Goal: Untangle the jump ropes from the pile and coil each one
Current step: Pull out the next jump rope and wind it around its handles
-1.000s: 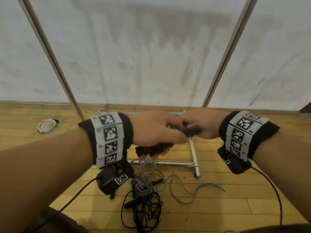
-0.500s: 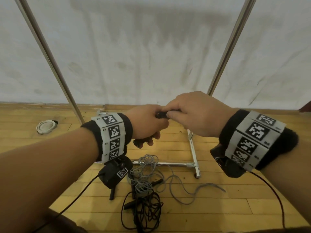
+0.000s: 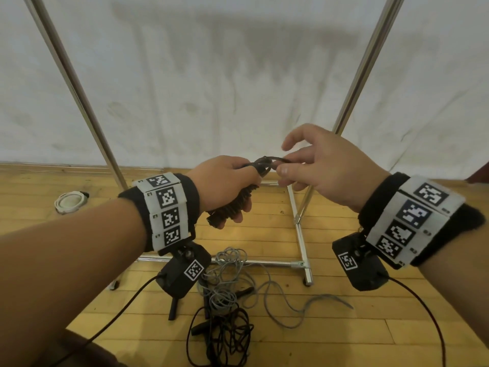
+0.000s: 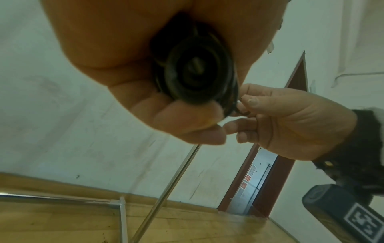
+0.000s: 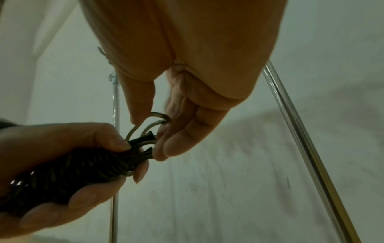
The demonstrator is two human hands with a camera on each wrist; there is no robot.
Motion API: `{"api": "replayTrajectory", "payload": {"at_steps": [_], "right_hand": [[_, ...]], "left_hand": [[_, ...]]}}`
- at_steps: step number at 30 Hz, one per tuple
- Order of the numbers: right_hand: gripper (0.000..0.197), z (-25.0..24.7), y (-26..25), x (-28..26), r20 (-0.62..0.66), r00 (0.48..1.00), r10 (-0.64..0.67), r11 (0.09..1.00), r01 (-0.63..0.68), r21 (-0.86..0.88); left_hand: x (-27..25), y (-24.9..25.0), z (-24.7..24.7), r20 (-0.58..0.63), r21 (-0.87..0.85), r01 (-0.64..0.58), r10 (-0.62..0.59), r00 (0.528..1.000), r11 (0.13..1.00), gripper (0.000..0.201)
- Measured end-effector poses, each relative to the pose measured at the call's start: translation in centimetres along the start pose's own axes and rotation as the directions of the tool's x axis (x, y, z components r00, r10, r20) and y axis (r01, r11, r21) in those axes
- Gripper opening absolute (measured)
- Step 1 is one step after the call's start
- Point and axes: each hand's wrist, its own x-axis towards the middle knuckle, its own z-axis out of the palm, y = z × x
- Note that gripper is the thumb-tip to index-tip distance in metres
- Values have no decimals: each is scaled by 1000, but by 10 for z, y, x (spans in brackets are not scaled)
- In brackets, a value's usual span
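Clenching the coiled rope bundle [image 3: 232,205], left grip [image 3: 225,186]; right grip [image 3: 325,168] pinches its loop [image 5: 153,121].

A stained white wall [image 3: 238,88] is seen behind, met at its foot by a wooden skirting strip [image 3: 79,166]. The floor [image 3: 344,335] is laid in yellowish wooden boards. A metal frame [image 3: 300,234] of slanted poles and floor bars is set before the wall. In the left wrist view, a dark red door frame [image 4: 268,185] is shown beside the wall.
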Motion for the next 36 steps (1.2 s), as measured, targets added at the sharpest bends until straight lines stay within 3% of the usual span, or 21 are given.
{"api": "replayTrajectory", "payload": {"at_steps": [4, 11, 20, 24, 26, 30, 36], "right_hand": [[16, 5, -1, 3, 33, 999, 24, 961, -14, -277], [7, 11, -4, 6, -30, 999, 41, 913, -50, -405], [8, 22, -12, 5, -105, 989, 109, 994, -106, 36], [9, 35, -11, 3, -150, 958, 245, 878, -154, 453], [9, 41, -8, 3, -167, 939, 300, 807, -157, 569], [10, 49, -3, 4, -198, 928, 315, 777, -132, 616], [13, 55, 6, 8, -273, 937, 218, 858, -51, 511]], "left_hand": [[-1, 2, 4, -10, -30, 10, -11, 1000, 999, 25], [-3, 2, 9, -33, 20, 21, -20, 999, 1000, 25], [-3, 7, 16, -83, 134, 26, -15, 996, 991, 32], [-3, 12, 18, -119, 196, 38, -15, 993, 980, 37], [-3, 14, 16, -126, 209, 49, -23, 992, 977, 37], [-4, 14, 12, -121, 159, 56, -37, 992, 986, 34], [-6, 11, 6, -106, 17, 38, -36, 994, 999, 35]]}}
